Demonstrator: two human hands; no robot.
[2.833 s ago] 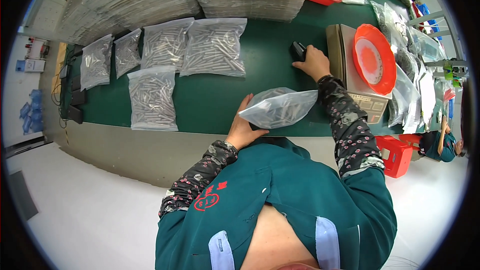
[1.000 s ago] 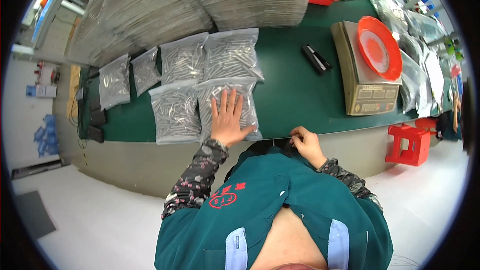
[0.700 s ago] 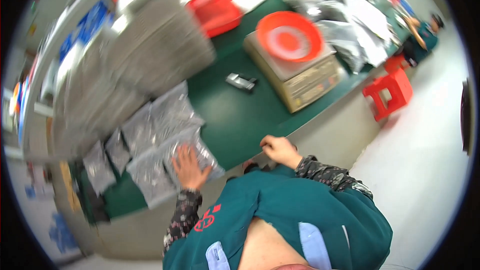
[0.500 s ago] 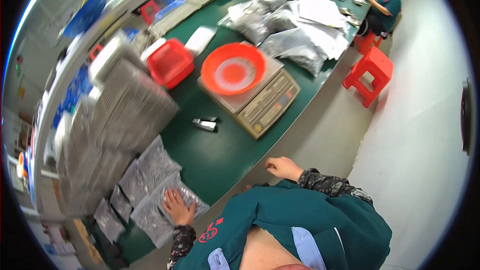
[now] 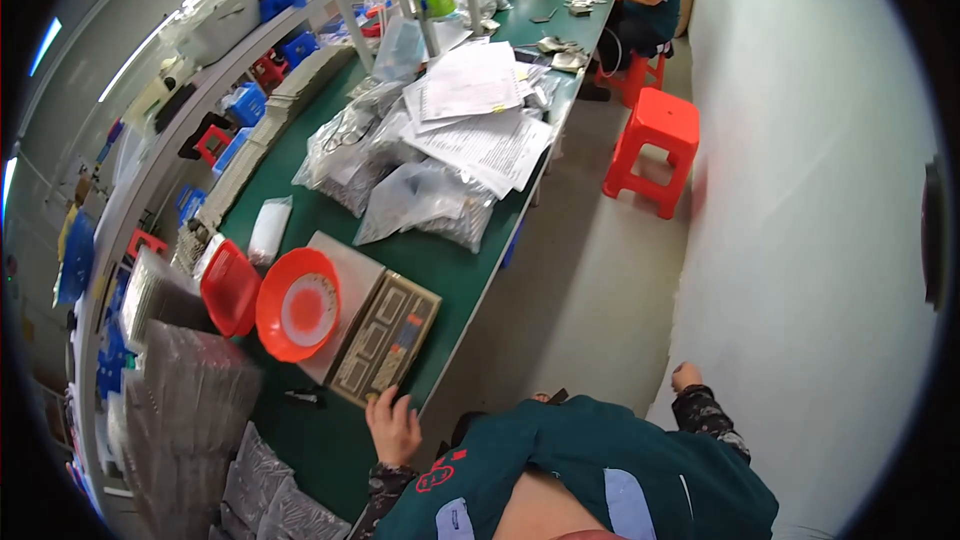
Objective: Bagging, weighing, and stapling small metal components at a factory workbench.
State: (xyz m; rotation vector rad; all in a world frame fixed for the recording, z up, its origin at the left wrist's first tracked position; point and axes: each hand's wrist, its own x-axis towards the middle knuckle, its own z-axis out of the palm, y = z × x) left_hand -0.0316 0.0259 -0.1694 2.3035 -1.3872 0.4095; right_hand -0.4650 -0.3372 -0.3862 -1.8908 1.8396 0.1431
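Observation:
My left hand (image 5: 393, 427) is at the table's front edge, its fingers spread and its fingertips by the near corner of a beige digital scale (image 5: 385, 338). I cannot tell whether they touch it. On the scale's metal plate sits an orange-red plastic bowl (image 5: 299, 304) with small pieces inside. Out to the right, beside the wall, my right hand (image 5: 686, 377) is curled closed with nothing visible in it. A small black stapler-like thing (image 5: 304, 397) lies left of the scale. Clear bags of small parts (image 5: 262, 485) lie on the table at the lower left.
A red basket (image 5: 229, 290) and stacked grey packs (image 5: 190, 410) stand along the left. Beyond the scale, papers (image 5: 470, 90) lie over filled plastic bags (image 5: 345, 155). A red stool (image 5: 655, 150) stands in the aisle beside the white wall (image 5: 800, 240). Farther off, a person (image 5: 645, 0) sits at the table.
My left hand has lifted off the clear bags and now is by the scale. My right hand has swung out to the right. The view has turned rightward along the table.

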